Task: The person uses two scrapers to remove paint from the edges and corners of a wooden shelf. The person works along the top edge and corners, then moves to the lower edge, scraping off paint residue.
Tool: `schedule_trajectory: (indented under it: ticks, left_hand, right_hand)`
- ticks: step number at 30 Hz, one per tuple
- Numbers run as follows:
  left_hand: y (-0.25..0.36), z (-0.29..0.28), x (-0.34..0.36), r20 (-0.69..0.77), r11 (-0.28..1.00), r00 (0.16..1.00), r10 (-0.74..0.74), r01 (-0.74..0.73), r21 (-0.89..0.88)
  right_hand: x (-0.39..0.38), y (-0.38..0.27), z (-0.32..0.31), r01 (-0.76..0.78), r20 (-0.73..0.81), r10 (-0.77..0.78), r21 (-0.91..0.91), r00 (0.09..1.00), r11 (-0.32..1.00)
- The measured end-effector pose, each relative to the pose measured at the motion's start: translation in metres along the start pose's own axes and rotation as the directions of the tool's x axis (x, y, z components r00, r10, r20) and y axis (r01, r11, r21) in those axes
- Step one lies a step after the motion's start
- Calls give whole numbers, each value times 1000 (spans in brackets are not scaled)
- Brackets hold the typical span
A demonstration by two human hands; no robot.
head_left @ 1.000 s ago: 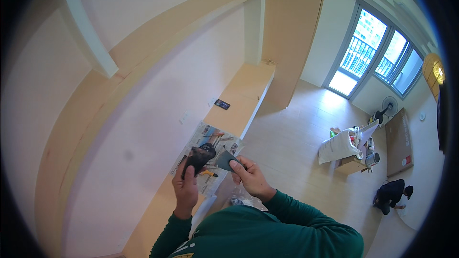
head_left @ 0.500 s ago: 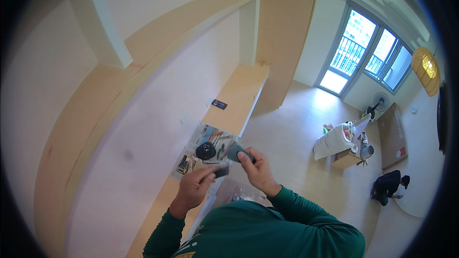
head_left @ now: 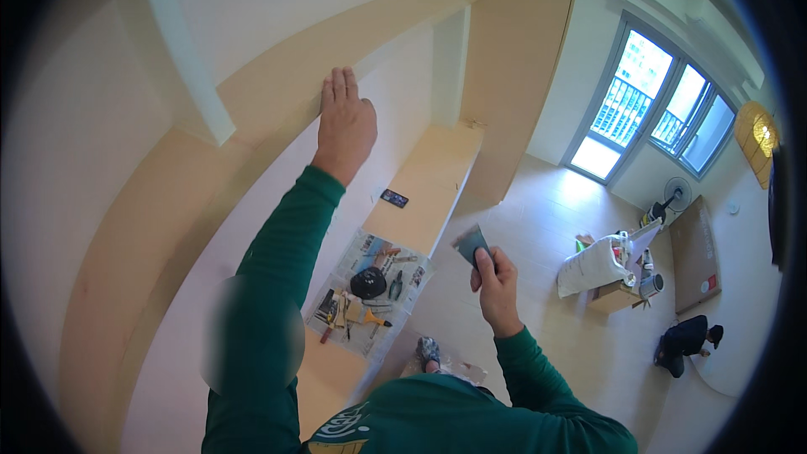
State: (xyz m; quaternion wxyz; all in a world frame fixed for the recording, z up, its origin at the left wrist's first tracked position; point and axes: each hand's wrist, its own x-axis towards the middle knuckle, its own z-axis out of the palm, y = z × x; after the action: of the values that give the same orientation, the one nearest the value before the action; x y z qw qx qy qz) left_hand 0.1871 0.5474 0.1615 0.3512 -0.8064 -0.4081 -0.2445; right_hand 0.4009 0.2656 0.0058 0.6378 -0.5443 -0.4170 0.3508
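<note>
My left hand (head_left: 345,130) is raised to the front edge of the long wooden shelf (head_left: 290,50), fingers straight and close together. A dark sliver shows beside its fingertips, apparently the small dark block it carried; the palm side is hidden. Lower down, my right hand (head_left: 498,290) grips a flat grey-green scraper (head_left: 471,244) between thumb and fingers, its broad end pointing up and left. Between the two hands, newspaper (head_left: 353,340) covers part of the lower wooden counter (head_left: 412,189). On it lie a black rounded object (head_left: 368,282), pliers (head_left: 396,286) and several small tools.
A phone (head_left: 394,198) lies on the counter near the wall. Across the floor stand a white sack (head_left: 593,267) beside a box, a fan (head_left: 677,193) and a large brown cardboard panel (head_left: 696,248). Another person (head_left: 685,343) crouches at the far right wall.
My left hand has gone up from beside the right hand to the shelf edge. My right hand has moved right with the scraper, uncovering more of the newspaper and tools.
</note>
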Motion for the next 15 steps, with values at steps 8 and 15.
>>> schedule_trajectory:
  ticks: [8,15]
  left_hand:
    - [12,104,80,30,985,999,-25,20,169]
    - [19,153,133,-24,998,999,37,-35,60]
  right_hand:
    - [51,93,-66,-278,-93,285,85,954,957]
    - [136,103,-48,-221,-14,221,24,975,975]
